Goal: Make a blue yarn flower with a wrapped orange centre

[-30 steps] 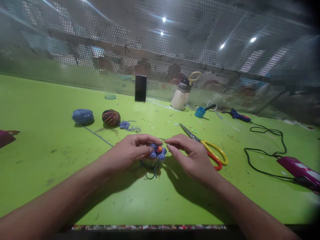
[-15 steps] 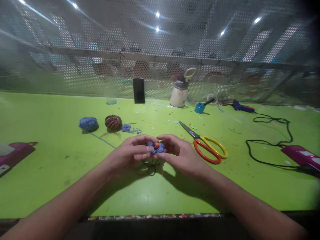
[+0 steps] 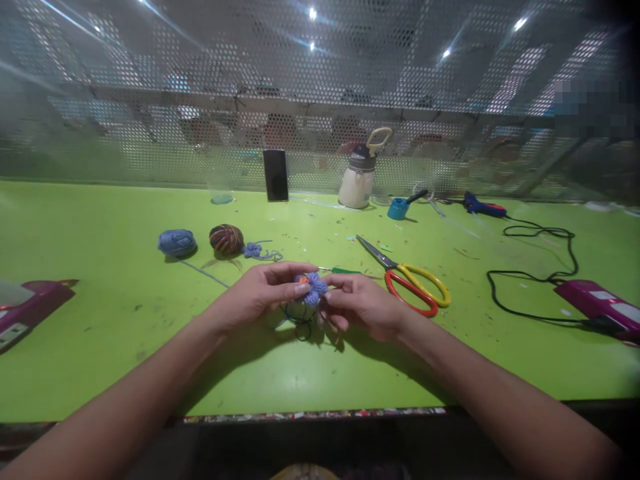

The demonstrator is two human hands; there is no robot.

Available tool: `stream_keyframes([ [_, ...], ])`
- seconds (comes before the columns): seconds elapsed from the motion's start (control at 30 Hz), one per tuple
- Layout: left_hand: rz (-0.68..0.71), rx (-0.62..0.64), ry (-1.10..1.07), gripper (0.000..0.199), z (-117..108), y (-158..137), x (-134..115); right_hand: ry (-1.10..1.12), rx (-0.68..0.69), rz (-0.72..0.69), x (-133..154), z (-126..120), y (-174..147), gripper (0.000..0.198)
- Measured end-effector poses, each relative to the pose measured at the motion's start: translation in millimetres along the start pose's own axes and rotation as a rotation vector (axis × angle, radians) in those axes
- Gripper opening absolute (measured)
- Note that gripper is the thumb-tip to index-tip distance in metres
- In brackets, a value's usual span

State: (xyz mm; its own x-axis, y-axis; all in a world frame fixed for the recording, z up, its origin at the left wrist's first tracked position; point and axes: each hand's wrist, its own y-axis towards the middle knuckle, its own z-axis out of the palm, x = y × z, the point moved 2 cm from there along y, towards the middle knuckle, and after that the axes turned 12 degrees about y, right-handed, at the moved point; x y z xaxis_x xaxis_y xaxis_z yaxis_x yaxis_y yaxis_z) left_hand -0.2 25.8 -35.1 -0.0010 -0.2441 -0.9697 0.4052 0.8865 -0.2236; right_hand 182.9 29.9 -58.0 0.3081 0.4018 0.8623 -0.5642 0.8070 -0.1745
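A small blue crocheted flower (image 3: 311, 287) with an orange centre is held just above the green table (image 3: 115, 313), between both hands. My left hand (image 3: 260, 293) pinches its left side with thumb and fingers. My right hand (image 3: 357, 303) grips its right side. Dark yarn strands (image 3: 299, 324) hang from the flower down to the table. A green-handled crochet hook (image 3: 347, 271) lies just behind my right hand.
Yellow and red scissors (image 3: 413, 283) lie to the right. A blue yarn ball (image 3: 177, 242), a multicoloured yarn ball (image 3: 226, 239) and another blue flower (image 3: 253, 250) sit to the left. A phone (image 3: 276, 175), a white bottle (image 3: 359, 180) and a glue gun (image 3: 477, 205) stand by the mesh wall.
The flower has turned so its orange centre is mostly hidden. My right hand shifted lower on its right side. The view has tilted slightly.
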Motion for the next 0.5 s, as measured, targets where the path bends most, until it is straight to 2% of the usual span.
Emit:
stream_keyframes([
  [0.3, 0.095, -0.011, -0.008, 0.029, -2.1, 5.0, 2.5, -0.066, 0.123, 0.130, -1.0, 7.6, -1.4, 0.033],
  [0.5, 0.123, 0.029, -0.081, 0.028, -0.8, 5.5, 4.7, -0.101, 0.036, 0.083, -7.5, 7.3, 1.9, 0.013],
])
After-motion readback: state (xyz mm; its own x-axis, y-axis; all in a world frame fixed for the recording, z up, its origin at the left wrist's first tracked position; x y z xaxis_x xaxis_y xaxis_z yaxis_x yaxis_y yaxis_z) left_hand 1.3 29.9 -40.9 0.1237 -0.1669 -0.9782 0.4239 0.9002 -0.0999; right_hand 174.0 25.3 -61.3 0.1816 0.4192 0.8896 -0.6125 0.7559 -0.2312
